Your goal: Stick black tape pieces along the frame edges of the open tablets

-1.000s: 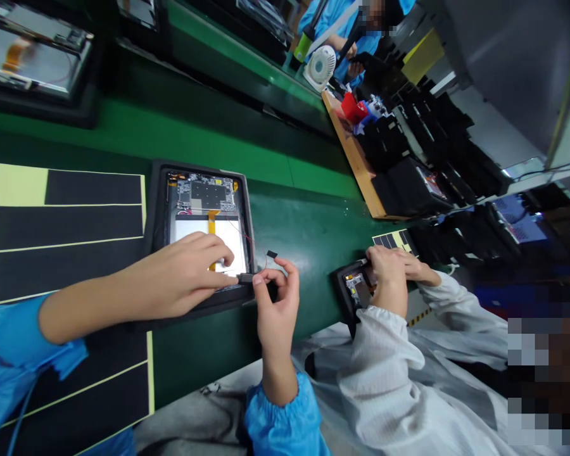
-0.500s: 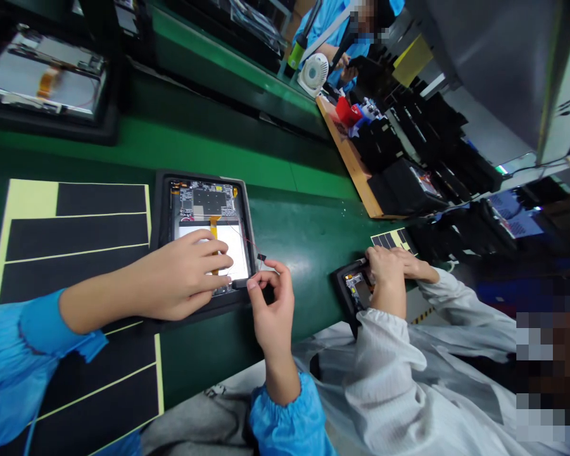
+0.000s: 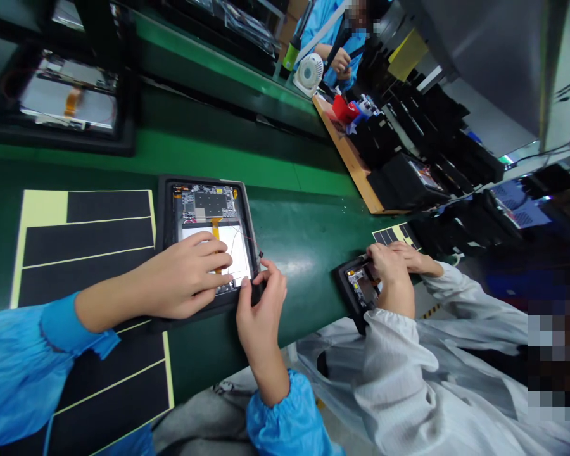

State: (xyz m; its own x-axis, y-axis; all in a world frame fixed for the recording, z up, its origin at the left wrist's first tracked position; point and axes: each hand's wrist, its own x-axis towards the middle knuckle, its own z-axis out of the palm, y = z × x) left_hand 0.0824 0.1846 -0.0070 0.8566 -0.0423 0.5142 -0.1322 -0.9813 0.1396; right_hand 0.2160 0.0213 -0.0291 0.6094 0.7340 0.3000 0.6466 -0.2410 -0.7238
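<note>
An opened tablet (image 3: pixel 237 247), with a circuit board at its top and a white area below, lies in a black foam tray (image 3: pixel 159 209). My left hand (image 3: pixel 190 275) lies flat across the tablet's lower left, fingers stretched over the white area and an orange flex cable (image 3: pixel 215 229). At the tray's lower right corner, my right hand (image 3: pixel 263 304) has its thumb tip just inside the rim and its fingers curled round the outside. Beside the right index finger is a small black piece (image 3: pixel 261 254) near thin red wires. What lies under my left palm is hidden.
Black adhesive strips on a yellow backing sheet (image 3: pixel 42 206) lie to the left. Another opened tablet (image 3: pixel 71 101) sits at the upper left. To the right, a co-worker's hands (image 3: pixel 394 266) work on a similar device (image 3: pixel 361 285). A white fan (image 3: pixel 308 75) stands at the back.
My right hand has shifted slightly left, its thumb moving inside the tray's corner. The black strip seen by that thumb earlier no longer shows. My left hand stays on the tablet.
</note>
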